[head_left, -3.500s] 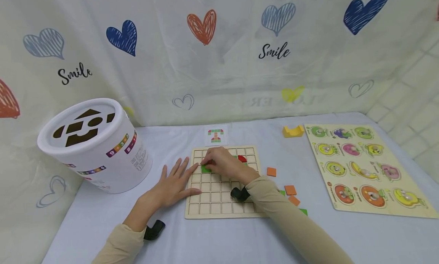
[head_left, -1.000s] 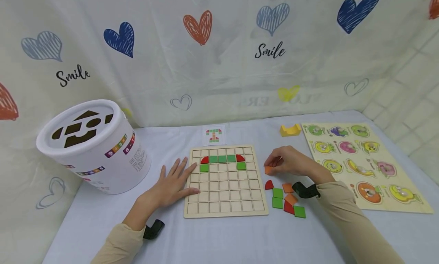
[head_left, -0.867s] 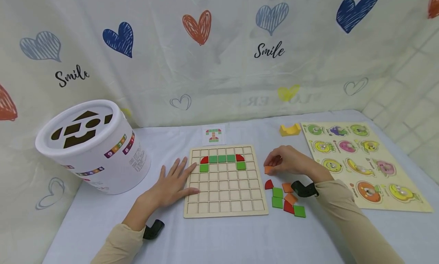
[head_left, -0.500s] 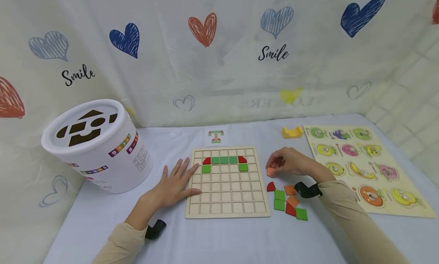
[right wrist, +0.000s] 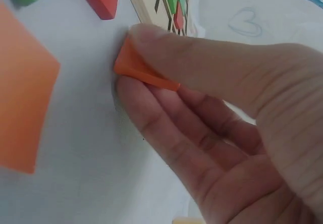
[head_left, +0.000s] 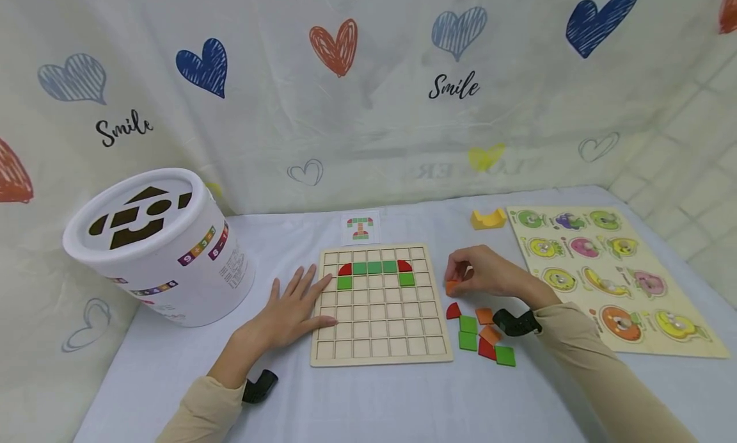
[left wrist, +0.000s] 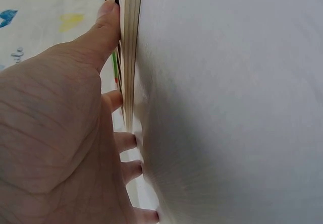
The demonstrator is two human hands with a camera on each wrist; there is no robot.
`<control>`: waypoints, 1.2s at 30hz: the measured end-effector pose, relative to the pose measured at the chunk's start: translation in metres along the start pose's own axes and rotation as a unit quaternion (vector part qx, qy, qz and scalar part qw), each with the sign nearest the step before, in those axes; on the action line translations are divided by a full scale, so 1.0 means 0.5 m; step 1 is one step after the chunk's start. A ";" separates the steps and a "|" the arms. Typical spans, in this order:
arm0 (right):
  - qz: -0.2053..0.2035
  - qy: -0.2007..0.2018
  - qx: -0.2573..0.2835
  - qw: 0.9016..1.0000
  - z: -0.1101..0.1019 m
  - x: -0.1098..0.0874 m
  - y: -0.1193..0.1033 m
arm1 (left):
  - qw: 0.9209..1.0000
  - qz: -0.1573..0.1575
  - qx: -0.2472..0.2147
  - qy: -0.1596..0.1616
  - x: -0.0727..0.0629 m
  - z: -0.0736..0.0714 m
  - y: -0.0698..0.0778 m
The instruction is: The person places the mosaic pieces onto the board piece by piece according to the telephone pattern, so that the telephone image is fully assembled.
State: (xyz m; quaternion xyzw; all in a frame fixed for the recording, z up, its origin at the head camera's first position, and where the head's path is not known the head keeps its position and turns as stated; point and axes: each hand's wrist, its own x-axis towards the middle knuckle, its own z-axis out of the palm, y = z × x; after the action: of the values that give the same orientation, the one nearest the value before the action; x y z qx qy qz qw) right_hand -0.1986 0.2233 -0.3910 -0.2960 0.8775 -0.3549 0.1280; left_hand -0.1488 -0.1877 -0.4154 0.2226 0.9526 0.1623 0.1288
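My right hand (head_left: 486,273) pinches an orange square tile (right wrist: 141,67) between thumb and fingers, just right of the wooden grid board (head_left: 374,347). With fingers spread, my left hand (head_left: 288,312) rests at the board's left edge, thumb and a fingertip touching the rim. On the board, a row of green tiles (head_left: 375,267) has a red quarter-round tile (head_left: 345,269) at its left end and another red quarter-round (head_left: 405,265) at its right. Below each end lies one green square, the left green square (head_left: 344,282) and the right green square (head_left: 406,279).
Loose green (head_left: 468,324), red (head_left: 486,348) and orange tiles (head_left: 490,334) lie right of the board. A pattern card (head_left: 361,228) sits behind it. Further right are a yellow arch block (head_left: 488,219) and a fruit puzzle board (head_left: 581,296). A white bucket (head_left: 167,251) stands left.
My right hand has left the board's upper left, where a green square now shows, and moved right to the orange tile, which it now pinches. My left hand has stayed in place.
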 end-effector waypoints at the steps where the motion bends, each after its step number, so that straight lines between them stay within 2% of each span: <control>1: -0.002 0.003 0.000 1.000 0.000 0.001 -0.001 | 1.000 -0.001 0.001 0.000 0.000 -0.001 0.000; 7: -0.022 0.040 -0.005 0.999 -0.003 0.022 -0.015 | 1.000 -0.003 0.002 0.001 -0.001 -0.002 0.000; 12: -0.066 0.058 0.016 0.996 0.005 0.061 -0.052 | 1.000 -0.004 0.001 0.000 -0.002 -0.002 0.000; 16: -0.106 0.061 0.031 0.992 0.023 0.096 -0.086 | 1.000 -0.002 -0.001 -0.001 0.000 0.000 -0.003; 20: -0.126 0.047 0.037 0.990 0.047 0.128 -0.112 | 1.000 -0.004 -0.001 -0.001 0.003 0.003 -0.006; 29: -0.122 0.037 0.022 0.992 0.101 0.167 -0.122 | 1.000 -0.004 -0.005 -0.003 0.003 0.004 -0.004; 36: -0.109 0.033 0.017 0.993 0.119 0.180 -0.114 | 1.000 -0.006 -0.001 -0.001 0.002 0.001 -0.004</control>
State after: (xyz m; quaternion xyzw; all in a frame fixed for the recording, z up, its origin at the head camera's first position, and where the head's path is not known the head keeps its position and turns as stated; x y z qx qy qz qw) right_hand -0.2196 0.1030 -0.3951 -0.3753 0.8379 -0.3911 0.0644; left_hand -0.1505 -0.1888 -0.4169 0.2174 0.9536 0.1619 0.1311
